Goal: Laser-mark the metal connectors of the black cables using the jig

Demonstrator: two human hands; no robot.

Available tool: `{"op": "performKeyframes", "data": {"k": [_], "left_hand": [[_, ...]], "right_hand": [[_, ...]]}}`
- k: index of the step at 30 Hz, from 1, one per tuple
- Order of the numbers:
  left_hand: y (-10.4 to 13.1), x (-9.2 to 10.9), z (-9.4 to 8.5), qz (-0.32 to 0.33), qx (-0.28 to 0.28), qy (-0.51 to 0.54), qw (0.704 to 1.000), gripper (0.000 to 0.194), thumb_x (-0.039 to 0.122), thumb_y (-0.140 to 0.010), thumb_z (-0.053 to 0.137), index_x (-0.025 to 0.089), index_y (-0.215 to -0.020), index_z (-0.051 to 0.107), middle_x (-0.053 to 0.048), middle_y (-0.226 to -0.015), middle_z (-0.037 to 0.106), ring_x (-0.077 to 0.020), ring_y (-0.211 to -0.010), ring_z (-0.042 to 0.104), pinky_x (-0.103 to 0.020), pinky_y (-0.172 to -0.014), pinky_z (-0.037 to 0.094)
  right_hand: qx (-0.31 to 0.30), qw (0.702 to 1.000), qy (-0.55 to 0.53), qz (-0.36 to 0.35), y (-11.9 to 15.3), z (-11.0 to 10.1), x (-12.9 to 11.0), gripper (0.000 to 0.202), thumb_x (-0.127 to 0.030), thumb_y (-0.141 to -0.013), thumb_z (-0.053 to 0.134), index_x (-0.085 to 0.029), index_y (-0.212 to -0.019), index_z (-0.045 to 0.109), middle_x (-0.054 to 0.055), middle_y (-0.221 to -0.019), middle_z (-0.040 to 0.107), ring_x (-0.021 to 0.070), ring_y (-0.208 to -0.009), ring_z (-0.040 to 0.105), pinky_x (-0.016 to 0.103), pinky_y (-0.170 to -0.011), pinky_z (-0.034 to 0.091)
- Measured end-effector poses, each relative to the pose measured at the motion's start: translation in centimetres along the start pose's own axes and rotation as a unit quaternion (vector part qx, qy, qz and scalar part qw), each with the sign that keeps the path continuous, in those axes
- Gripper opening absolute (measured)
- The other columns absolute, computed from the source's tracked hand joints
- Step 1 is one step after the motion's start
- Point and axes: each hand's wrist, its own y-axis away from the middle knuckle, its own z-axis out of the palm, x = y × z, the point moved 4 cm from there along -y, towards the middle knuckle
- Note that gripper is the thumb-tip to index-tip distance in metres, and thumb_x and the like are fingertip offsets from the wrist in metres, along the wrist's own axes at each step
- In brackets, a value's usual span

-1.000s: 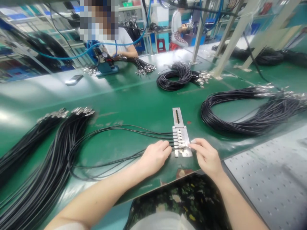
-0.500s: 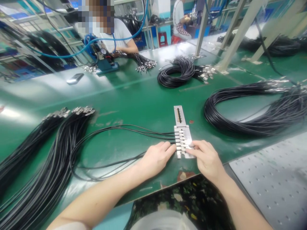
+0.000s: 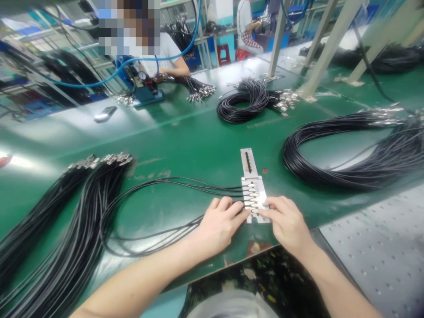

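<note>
A flat metal fixture (image 3: pixel 261 187) lies on the green table, its hinged upper leaf with a dark slot folded open away from me. Several metal cable connectors (image 3: pixel 253 194) sit side by side across its lower plate. Their black cables (image 3: pixel 195 181) run out to the left and loop back under my left hand. My left hand (image 3: pixel 220 223) rests at the fixture's left edge with curled fingers over a cable, thumb tip by the lowest connector. My right hand (image 3: pixel 286 218) grips the fixture's right side, thumb and forefinger at the lower connectors; the exact contact is partly hidden.
Cable bundles (image 3: pixel 89 212) with metal ends lie at left. A coiled bundle (image 3: pixel 243 106) lies farther back, a larger looped bundle (image 3: pixel 308 172) at right. A co-worker (image 3: pixel 172 53) sits across the table behind a blue press (image 3: pixel 145 88). A perforated metal surface (image 3: pixel 374 238) is at lower right.
My left hand has shifted slightly right, its thumb now nearer the lowest connector. My right hand stays at the fixture's right side. The whole view has shifted a little.
</note>
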Motion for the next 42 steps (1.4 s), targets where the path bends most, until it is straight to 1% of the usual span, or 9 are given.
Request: {"op": "performKeyframes", "data": {"k": [6, 10, 13, 18, 25, 29, 33, 37, 42], "left_hand": [[0.4, 0.7, 0.1, 0.031, 0.066, 0.010, 0.997, 0.041, 0.017, -0.084, 0.042, 0.018, -0.125, 0.045, -0.008, -0.123, 0.048, -0.0254, -0.104, 0.038, -0.039, -0.082, 0.033], [0.6, 1.8, -0.4, 0.065, 0.124, 0.021, 0.990, 0.036, 0.022, -0.088, 0.039, 0.018, -0.123, 0.046, -0.008, -0.124, 0.049, -0.0253, -0.110, 0.038, -0.040, -0.085, 0.032], [1.0, 2.3, -0.2, 0.071, 0.142, 0.027, 0.987, 0.031, 0.023, -0.089, 0.039, 0.018, -0.118, 0.048, -0.008, -0.115, 0.053, -0.0231, -0.103, 0.043, -0.038, -0.082, 0.033], [1.3, 2.3, 1.2, 0.074, 0.130, 0.045, 0.988, 0.024, 0.020, -0.086, 0.043, 0.016, -0.107, 0.053, -0.008, -0.103, 0.056, -0.0234, -0.096, 0.045, -0.039, -0.078, 0.034], [1.0, 2.2, 1.7, 0.084, 0.162, 0.071, 0.981, 0.023, 0.022, -0.084, 0.045, 0.016, -0.105, 0.053, -0.007, -0.098, 0.056, -0.0241, -0.095, 0.045, -0.042, -0.081, 0.034], [1.1, 2.0, 1.2, 0.083, 0.184, 0.100, 0.974, 0.029, 0.020, -0.082, 0.047, 0.018, -0.110, 0.052, -0.007, -0.098, 0.057, -0.0247, -0.096, 0.045, -0.043, -0.082, 0.037], [1.1, 1.3, -0.2, 0.093, 0.246, 0.180, 0.948, 0.026, 0.014, -0.084, 0.040, 0.020, -0.104, 0.056, -0.007, -0.099, 0.058, -0.0213, -0.093, 0.047, -0.039, -0.079, 0.041], [0.5, -0.7, -1.0, 0.034, 0.279, 0.234, 0.931, 0.028, 0.013, -0.087, 0.037, 0.019, -0.108, 0.055, -0.009, -0.108, 0.053, -0.0190, -0.099, 0.048, -0.036, -0.084, 0.045], [-1.1, -3.6, -0.6, -0.047, 0.173, 0.216, 0.960, 0.035, 0.023, -0.087, 0.044, 0.026, -0.122, 0.049, -0.009, -0.130, 0.042, -0.0218, -0.120, 0.038, -0.043, -0.099, 0.038]], "right_hand": [[-0.051, 0.995, -0.067, 0.054, -1.4, -0.6, 1.4, 0.034, -0.009, -0.081, 0.038, -0.023, -0.082, 0.069, 0.004, -0.095, 0.058, 0.0157, -0.083, 0.055, 0.029, -0.073, 0.045], [-0.058, 0.986, -0.018, 0.153, -6.1, -0.3, 3.5, 0.034, -0.011, -0.081, 0.037, -0.020, -0.099, 0.064, 0.005, -0.100, 0.059, 0.0159, -0.093, 0.056, 0.027, -0.084, 0.043], [-0.129, 0.962, 0.082, 0.224, -10.3, 1.5, 4.4, 0.034, -0.020, -0.082, 0.042, -0.017, -0.113, 0.057, 0.009, -0.107, 0.057, 0.0205, -0.101, 0.052, 0.032, -0.089, 0.039], [-0.162, 0.935, 0.146, 0.279, -15.1, 4.3, 4.3, 0.042, -0.032, -0.075, 0.054, -0.014, -0.113, 0.052, 0.017, -0.110, 0.051, 0.0315, -0.103, 0.050, 0.041, -0.080, 0.041], [-0.176, 0.916, 0.152, 0.327, -17.2, 3.8, 4.0, 0.040, -0.033, -0.068, 0.059, -0.014, -0.103, 0.052, 0.013, -0.102, 0.047, 0.0245, -0.079, 0.060, 0.032, -0.062, 0.043], [-0.105, 0.946, 0.159, 0.262, -15.3, -0.4, 0.9, 0.027, -0.034, -0.083, 0.045, -0.022, -0.106, 0.049, 0.006, -0.104, 0.046, 0.0178, -0.080, 0.056, 0.029, -0.068, 0.041], [-0.013, 0.987, 0.133, 0.094, -8.9, -3.3, -3.3, 0.013, -0.024, -0.086, 0.041, -0.020, -0.086, 0.054, 0.003, -0.090, 0.049, 0.0143, -0.076, 0.051, 0.027, -0.071, 0.039], [0.006, 0.989, 0.138, 0.055, -1.6, -2.4, -4.6, 0.009, -0.016, -0.079, 0.048, -0.020, -0.082, 0.056, 0.005, -0.090, 0.052, 0.0173, -0.079, 0.048, 0.031, -0.072, 0.039], [-0.015, 0.975, 0.183, 0.124, 1.6, -0.1, -4.7, 0.011, -0.024, -0.076, 0.058, -0.024, -0.086, 0.058, 0.007, -0.102, 0.053, 0.0253, -0.095, 0.046, 0.043, -0.083, 0.036]]}}
